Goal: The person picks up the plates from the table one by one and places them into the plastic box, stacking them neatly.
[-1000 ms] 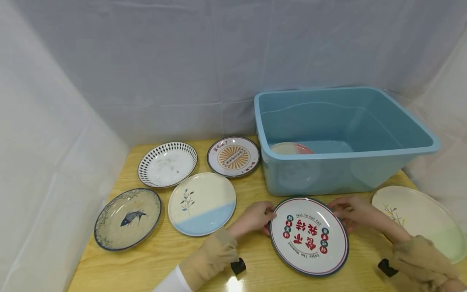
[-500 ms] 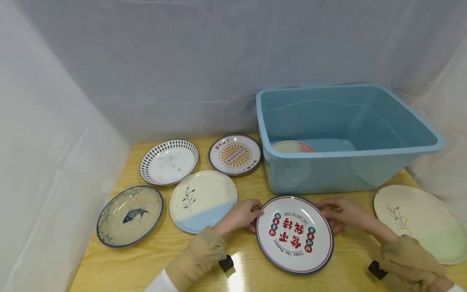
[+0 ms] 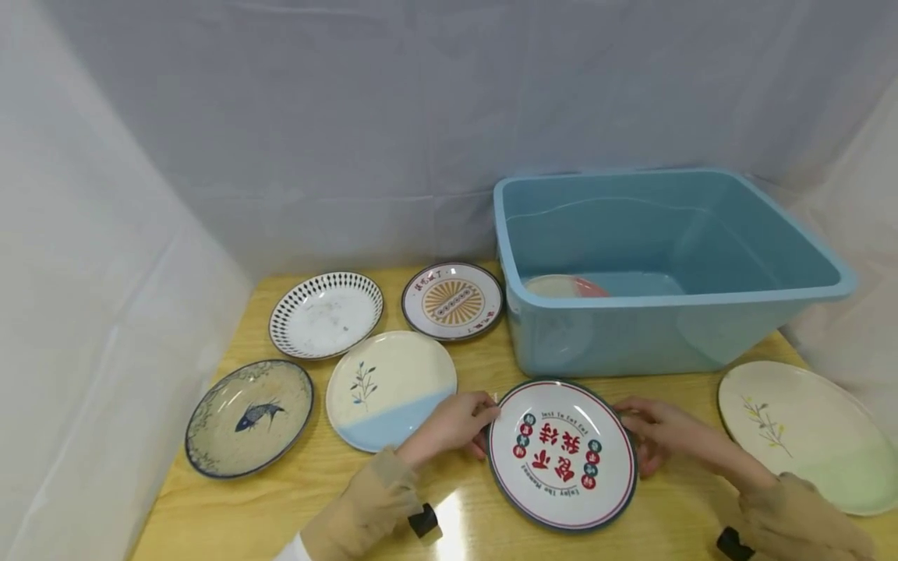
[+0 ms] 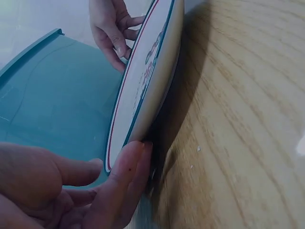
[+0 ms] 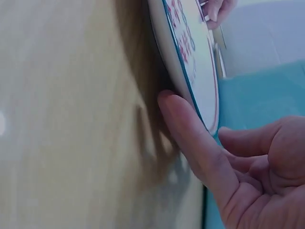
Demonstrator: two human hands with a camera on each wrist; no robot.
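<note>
Lettered plate (image 3: 561, 456): a round white plate with red characters, coloured dots and a dark green rim, on the wooden table (image 3: 281, 506) just in front of the blue plastic tub (image 3: 673, 265), between the two hands.
Left hand (image 3: 452, 425): at the plate's left edge; in the left wrist view its fingers (image 4: 126, 183) are curled under the rim with the thumb on top, pinching the edge.
Right hand (image 3: 655, 436): at the right edge; in the right wrist view one finger (image 5: 190, 138) is tucked beneath the rim and the rest curl by the upper face, so it grips that side too.
Plate's attitude: in both wrist views there is a shadowed gap under the rim, so it looks raised at the edges, or barely clear of the wood; I cannot tell whether any part touches.
Step in hand: judging by the two-sided hold, the start of a lift.
Next move calls for: an even rise on both sides, keeping the plate level, and enough height to clear the tub's near wall if it goes that way.
In the tub: a pink and cream plate (image 3: 564, 286) on the bottom.
Others on the table: fish plate (image 3: 249, 417), blue-and-cream leaf plate (image 3: 389, 389), black-patterned plate (image 3: 326, 313), sunburst plate (image 3: 452, 300), green-tinted oval plate (image 3: 800, 432).
</note>
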